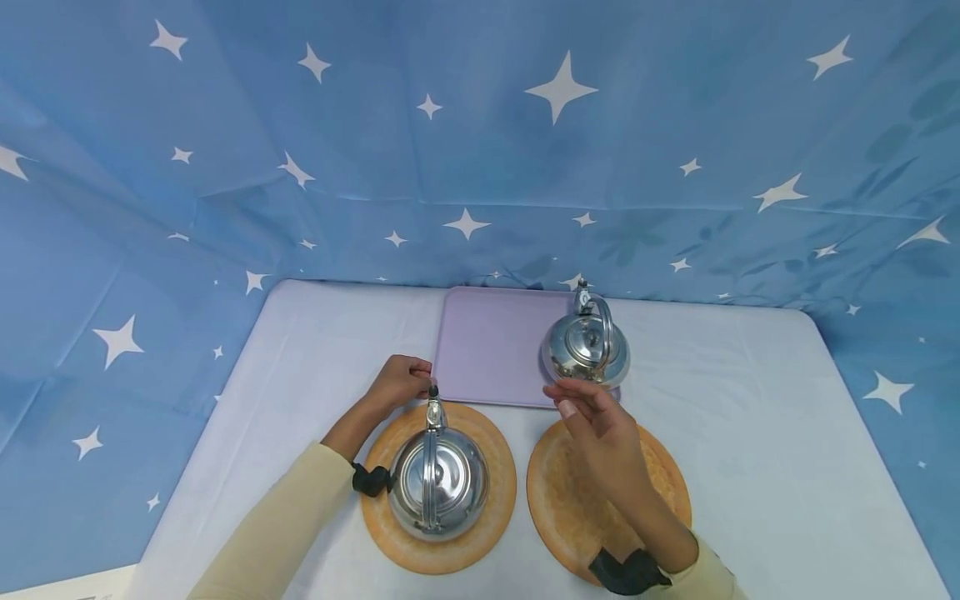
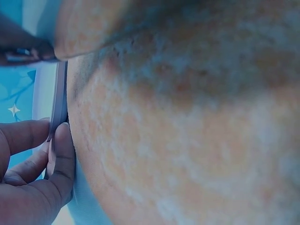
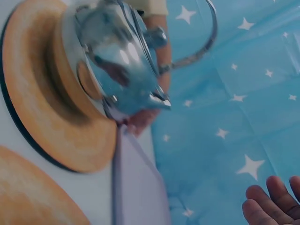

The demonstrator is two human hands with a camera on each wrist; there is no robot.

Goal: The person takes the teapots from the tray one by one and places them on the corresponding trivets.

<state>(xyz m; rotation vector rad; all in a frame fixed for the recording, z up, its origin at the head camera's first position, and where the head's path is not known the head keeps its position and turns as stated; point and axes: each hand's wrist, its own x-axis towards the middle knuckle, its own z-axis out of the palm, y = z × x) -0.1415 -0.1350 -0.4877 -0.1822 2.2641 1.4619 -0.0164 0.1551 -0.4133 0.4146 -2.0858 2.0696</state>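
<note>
My left hand (image 1: pixel 397 385) pinches the near left corner of a lilac tray (image 1: pixel 487 342); in the left wrist view, thumb and fingers close round the rim (image 2: pixel 59 96). Just in front of that hand, a shiny steel kettle (image 1: pixel 467 492) stands on a round, orange-brown mat (image 1: pixel 501 467), its spout pointing away. A second steel kettle (image 1: pixel 562 354) is on the tray's right end, its handle raised. My right hand (image 1: pixel 603 433) hovers close before this kettle, over another round mat (image 1: pixel 551 500), with loosely extended fingers and nothing in them.
A white-covered table (image 1: pixel 765 433) carries everything. Blue cloth (image 1: pixel 495 150) with white stars hangs behind the table and along its sides. The two round mats lie side by side in front of the tray.
</note>
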